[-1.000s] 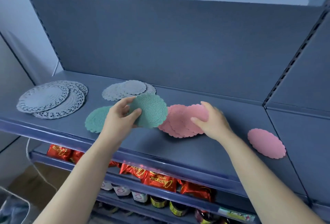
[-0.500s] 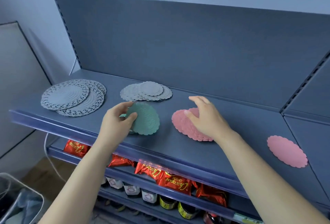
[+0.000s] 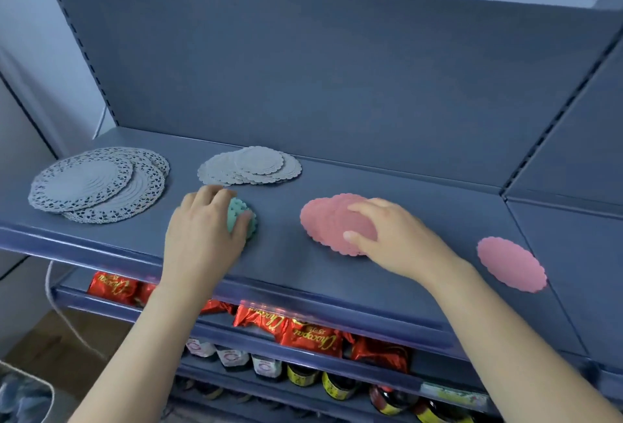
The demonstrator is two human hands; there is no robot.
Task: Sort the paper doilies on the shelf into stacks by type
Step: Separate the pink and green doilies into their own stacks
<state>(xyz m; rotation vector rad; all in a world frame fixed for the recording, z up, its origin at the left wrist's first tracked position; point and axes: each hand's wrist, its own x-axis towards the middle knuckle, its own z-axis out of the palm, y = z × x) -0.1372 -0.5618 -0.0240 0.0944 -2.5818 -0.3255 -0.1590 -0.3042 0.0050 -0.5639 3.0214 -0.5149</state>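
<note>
Head view: left hand (image 3: 202, 234) curls its fingers over the green stack (image 3: 236, 217), right hand (image 3: 397, 240) lies flat-fingered on the pink stack (image 3: 323, 223); square both edges, then fetch the stray doily (image 3: 510, 264).

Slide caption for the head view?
Left hand grips green doilies; right hand rests on pink doily stack on shelf.

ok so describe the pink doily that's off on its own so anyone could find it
On the upper blue shelf, look to the right end, past the right hand resting on the pink stack. The lone pink doily lies flat there near the front edge. Unlike the other pink ones, it sits alone, apart from every pile and untouched.
</note>
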